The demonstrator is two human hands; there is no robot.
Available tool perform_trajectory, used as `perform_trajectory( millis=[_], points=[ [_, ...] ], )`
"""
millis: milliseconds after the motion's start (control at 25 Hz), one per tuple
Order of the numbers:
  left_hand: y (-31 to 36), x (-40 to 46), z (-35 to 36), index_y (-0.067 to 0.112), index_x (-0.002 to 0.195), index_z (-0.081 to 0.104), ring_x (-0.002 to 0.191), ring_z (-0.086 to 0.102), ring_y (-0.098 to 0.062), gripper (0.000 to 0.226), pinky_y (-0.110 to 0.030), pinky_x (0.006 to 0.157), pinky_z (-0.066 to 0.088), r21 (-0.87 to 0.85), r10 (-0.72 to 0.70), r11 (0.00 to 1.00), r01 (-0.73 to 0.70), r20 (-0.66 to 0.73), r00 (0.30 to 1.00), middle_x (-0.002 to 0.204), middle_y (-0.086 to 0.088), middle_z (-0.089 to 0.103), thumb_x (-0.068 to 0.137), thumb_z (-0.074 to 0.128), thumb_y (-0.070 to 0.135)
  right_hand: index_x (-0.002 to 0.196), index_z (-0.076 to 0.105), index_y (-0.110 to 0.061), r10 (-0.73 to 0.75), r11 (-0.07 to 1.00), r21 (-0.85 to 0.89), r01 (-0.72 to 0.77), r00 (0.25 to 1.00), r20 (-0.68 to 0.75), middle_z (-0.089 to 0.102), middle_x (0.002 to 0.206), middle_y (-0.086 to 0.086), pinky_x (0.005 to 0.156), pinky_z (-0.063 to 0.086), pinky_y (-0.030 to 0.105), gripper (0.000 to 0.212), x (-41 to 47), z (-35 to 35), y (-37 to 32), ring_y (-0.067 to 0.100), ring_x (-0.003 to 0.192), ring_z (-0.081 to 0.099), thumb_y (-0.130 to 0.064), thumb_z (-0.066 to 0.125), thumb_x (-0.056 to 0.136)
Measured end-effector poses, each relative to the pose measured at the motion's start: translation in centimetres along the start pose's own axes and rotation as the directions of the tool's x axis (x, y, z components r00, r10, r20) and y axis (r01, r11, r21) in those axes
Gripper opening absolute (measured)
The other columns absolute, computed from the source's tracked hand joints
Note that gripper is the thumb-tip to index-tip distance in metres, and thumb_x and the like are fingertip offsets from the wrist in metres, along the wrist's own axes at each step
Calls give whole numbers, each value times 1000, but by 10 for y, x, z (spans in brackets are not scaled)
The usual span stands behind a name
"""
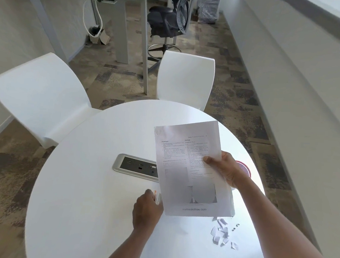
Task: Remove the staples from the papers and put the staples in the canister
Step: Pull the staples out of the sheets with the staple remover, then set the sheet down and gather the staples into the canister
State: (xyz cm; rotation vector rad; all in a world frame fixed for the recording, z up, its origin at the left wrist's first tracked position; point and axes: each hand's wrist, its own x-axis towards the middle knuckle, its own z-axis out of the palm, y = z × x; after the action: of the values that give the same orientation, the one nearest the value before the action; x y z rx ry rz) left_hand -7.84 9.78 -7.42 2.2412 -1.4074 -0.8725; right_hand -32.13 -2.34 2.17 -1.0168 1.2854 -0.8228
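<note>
Head view: a seated person at a round white desk (91, 183). Right hand (226, 170) pinches the right edge of a stapled sheaf of papers (190, 171), thumb on the printed face, holding it lifted and tilted above the desk. Left hand (147, 207) lies just left of the sheaf's lower corner, fingers curled round a small orange-and-white tool (157, 197), probably a staple remover; its working end is hidden. A red-rimmed canister (244, 168) sits just behind the right hand, largely covered by it. Below the right forearm, torn paper scraps (221, 233) and a few small dark bits, likely loose staples (235, 227), lie on the desk. A recessed socket panel (135, 166) sits ahead of the left hand, partly under the sheaf.

Risks, as judged: the one-sided pinch lets the sheaf sag or swing when the tool bites, tearing a corner and adding scraps. Staples already on the desk may be swept off by the right forearm or lost among the scraps. The canister, hidden behind the hand, could be knocked on withdrawal
</note>
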Motion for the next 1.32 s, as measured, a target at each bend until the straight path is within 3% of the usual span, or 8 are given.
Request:
perform_trajectory(
  millis=[160,440,720,840,960,1040,1160,1320],
  points=[
    [-3,-11,17,17,82,48,73,59,-30,18,-35,59,46,56,59,997,-62,56,997,76,2,59,80,59,30,109,70,-1,2,1000,8,-2,1000,-3,76,98,17,69,61,40,29,-1,-7,2,32,82,73,-10,77,82],
    [-10,-8,21,19,93,55,87,66,-29,30,-33,64,46,46,68,996,-70,44,997,92,0,69,83,62,47,112,69,1,10,1000,11,-10,1000,-4,75,104,22,75,61,46,49,-5,-15,5,36,85,72,-21,80,70],
    [-22,2,-1,12,89,58,89,66,-35,54,-39,72,50,67,-31,997,38,-104,994,89,-8,71,101,24,53,109,71,-3,4,1000,6,-4,1000,8,76,101,20,70,61,43,38,-7,-9,-3,34,83,73,-19,80,75],
    [-14,18,-23,17,86,64,82,68,-24,65,-36,72,50,-283,30,956,-71,-147,989,82,1,72,93,17,62,109,71,-4,-6,1000,6,6,1000,14,76,99,19,68,60,41,39,-7,-5,-8,34,83,74,-21,79,75],
    [14,41,-51,16,105,68,85,69,-21,79,-36,74,52,-689,61,724,-39,7,998,93,-3,76,80,24,77,108,71,-3,-10,1000,17,10,1000,-5,77,96,17,67,60,40,35,-4,3,-15,34,82,74,-18,81,77],
    [34,52,-71,14,113,65,88,73,-24,77,-37,77,57,-755,160,654,-45,80,984,100,-7,77,82,33,76,105,71,-4,-18,1000,22,18,1000,-19,77,93,14,65,60,37,27,-2,8,-19,30,79,74,-14,79,82],
    [56,63,-90,16,117,60,82,73,-10,51,-27,69,57,-780,237,623,-61,114,965,99,-4,76,88,62,57,105,72,-5,-44,999,-9,44,998,-40,78,94,14,65,61,36,38,0,15,-23,26,77,75,-23,81,72],
    [67,75,-99,26,127,55,90,74,-17,44,-29,74,56,-743,264,667,-59,161,951,95,-2,79,88,74,33,101,72,-8,-68,998,-7,68,996,-50,78,95,14,65,61,35,35,2,20,-22,27,80,74,-25,81,71]
  ],
)
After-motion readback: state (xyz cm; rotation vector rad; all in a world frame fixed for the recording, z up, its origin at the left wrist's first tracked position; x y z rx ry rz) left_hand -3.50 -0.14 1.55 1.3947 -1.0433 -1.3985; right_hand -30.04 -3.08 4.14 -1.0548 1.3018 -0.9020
